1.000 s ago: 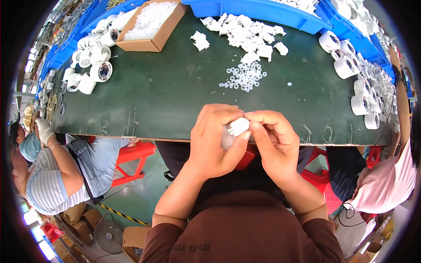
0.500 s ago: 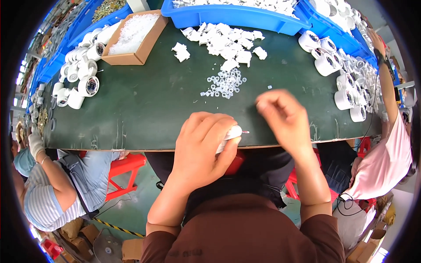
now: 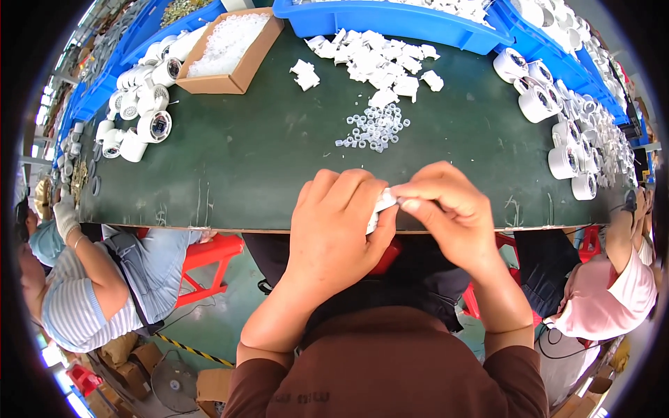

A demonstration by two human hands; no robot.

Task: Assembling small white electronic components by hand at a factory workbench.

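Note:
My left hand (image 3: 327, 226) is wrapped round a small white plastic part (image 3: 384, 202) near the table's front edge, and most of the part is hidden by the fingers. At the part's exposed right end, the thumb and forefinger of my right hand (image 3: 456, 212) are pinched together. Whatever lies between those fingertips is too small and covered to make out. Just beyond my hands is a loose heap of small clear plastic rings (image 3: 376, 129). Behind it lies a pile of white moulded plastic pieces (image 3: 383, 59).
A cardboard box (image 3: 233, 82) of clear small parts and a blue bin (image 3: 397, 26) line the table's (image 3: 244, 160) far side. White round housings stand left (image 3: 154, 126) and right (image 3: 536, 104). One person (image 3: 104, 299) sits at left, another (image 3: 606, 299) at right.
My right hand has come in and down to the white part and now pinches at its end. The left hand keeps its hold. At right, the co-worker's raised arm has come down.

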